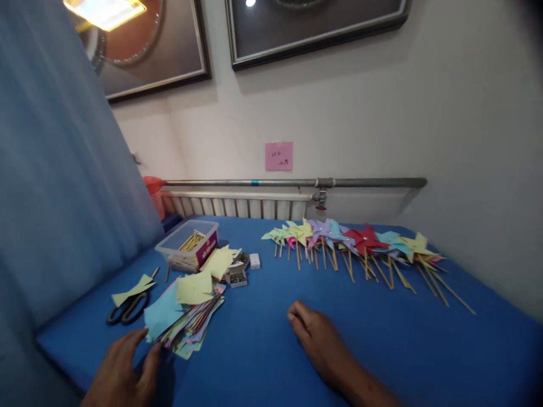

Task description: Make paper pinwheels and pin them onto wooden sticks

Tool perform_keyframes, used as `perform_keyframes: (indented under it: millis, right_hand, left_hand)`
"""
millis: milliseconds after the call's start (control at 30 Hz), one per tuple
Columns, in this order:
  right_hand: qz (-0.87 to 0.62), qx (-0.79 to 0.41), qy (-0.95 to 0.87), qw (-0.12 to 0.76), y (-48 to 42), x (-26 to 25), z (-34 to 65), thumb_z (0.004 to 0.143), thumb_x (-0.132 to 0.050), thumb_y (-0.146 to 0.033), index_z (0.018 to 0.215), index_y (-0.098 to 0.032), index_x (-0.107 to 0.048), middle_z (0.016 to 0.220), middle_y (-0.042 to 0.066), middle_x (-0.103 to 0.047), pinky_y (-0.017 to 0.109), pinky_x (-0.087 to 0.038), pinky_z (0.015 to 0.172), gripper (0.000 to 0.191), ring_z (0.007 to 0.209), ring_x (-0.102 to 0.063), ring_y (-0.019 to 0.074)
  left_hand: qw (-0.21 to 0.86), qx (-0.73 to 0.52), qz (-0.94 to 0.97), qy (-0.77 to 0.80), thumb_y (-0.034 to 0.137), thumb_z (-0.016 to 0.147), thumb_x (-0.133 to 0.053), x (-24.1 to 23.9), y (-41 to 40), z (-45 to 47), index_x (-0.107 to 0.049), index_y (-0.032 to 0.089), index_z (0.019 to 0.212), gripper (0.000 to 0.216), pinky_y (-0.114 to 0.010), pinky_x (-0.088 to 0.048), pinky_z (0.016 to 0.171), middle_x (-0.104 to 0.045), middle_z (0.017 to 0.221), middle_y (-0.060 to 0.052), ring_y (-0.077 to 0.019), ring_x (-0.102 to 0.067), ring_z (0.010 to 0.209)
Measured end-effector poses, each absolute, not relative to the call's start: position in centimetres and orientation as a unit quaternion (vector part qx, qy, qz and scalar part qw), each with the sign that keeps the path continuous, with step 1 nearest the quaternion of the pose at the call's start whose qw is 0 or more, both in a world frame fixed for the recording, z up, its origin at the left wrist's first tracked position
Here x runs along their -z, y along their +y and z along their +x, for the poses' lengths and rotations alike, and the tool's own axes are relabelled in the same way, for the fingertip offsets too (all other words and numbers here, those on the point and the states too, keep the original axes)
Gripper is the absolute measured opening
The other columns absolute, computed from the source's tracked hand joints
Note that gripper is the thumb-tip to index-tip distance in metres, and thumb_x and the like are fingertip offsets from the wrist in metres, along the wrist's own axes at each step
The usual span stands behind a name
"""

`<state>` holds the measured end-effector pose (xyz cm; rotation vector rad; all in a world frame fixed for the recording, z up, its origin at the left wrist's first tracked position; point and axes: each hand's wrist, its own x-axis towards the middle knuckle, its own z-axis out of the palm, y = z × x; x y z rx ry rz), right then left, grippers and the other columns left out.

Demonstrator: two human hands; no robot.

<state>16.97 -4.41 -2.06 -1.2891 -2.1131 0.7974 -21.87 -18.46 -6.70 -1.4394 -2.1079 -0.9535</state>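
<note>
My left hand [121, 370] rests on the blue table [271, 362] at the near left, fingers apart, thumb touching the edge of a stack of coloured paper squares [184, 314]. My right hand [316, 336] lies flat on the cloth near the middle, fingers loosely together, holding nothing. A row of finished paper pinwheels on wooden sticks [356, 246] lies across the far side of the table, beyond my right hand.
Black scissors [127, 308] lie left of the paper stack under a yellow scrap. A clear plastic box of sticks [189, 244] and small boxes of pins [238, 276] sit behind the stack. A blue curtain hangs at the left; a radiator and pipe run along the wall.
</note>
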Motion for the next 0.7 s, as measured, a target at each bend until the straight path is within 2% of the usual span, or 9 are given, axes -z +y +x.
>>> perform_keyframes:
  millis: [133, 467, 700]
  right_hand:
    - [-0.466, -0.3, -0.787, 0.27, -4.1, 2.1, 17.0, 0.105, -0.043, -0.033, 0.082, -0.026, -0.052, 0.071, -0.001, -0.064, 0.03, -0.037, 0.066, 0.025, 0.066, -0.058, 0.0187]
    - [-0.46, -0.301, -0.787, 0.28, -3.9, 2.5, 17.0, 0.104, -0.044, -0.033, 0.082, -0.026, -0.053, 0.07, -0.001, -0.063, 0.031, -0.038, 0.066, 0.025, 0.066, -0.058, 0.0192]
    - [-0.473, -0.298, -0.785, 0.266, -4.0, 2.3, 16.9, 0.104, -0.045, -0.031, 0.082, -0.026, -0.053, 0.072, -0.002, -0.063, 0.03, -0.036, 0.067, 0.024, 0.069, -0.058, 0.0188]
  left_hand:
    - [0.224, 0.323, -0.516, -0.761, 0.056, 0.091, -0.049, 4.9, -17.9, -20.1, -0.066, 0.019, 0.113, 0.046, -0.053, -0.059, 0.103, -0.077, 0.114, -0.018, -0.0365, -0.073, 0.111]
    - [0.179, 0.308, -0.511, -0.782, 0.051, 0.092, -0.049, 4.3, -17.2, -20.2, -0.07, 0.024, 0.103, 0.037, -0.049, -0.057, 0.105, -0.079, 0.112, -0.014, -0.0343, -0.073, 0.114]
    - [0.18, 0.266, -0.529, -0.785, 0.055, 0.093, -0.048, 4.4, -15.3, -20.1, -0.071, 0.018, 0.119, 0.052, -0.051, -0.052, 0.114, -0.074, 0.135, -0.019, -0.0363, -0.067, 0.129]
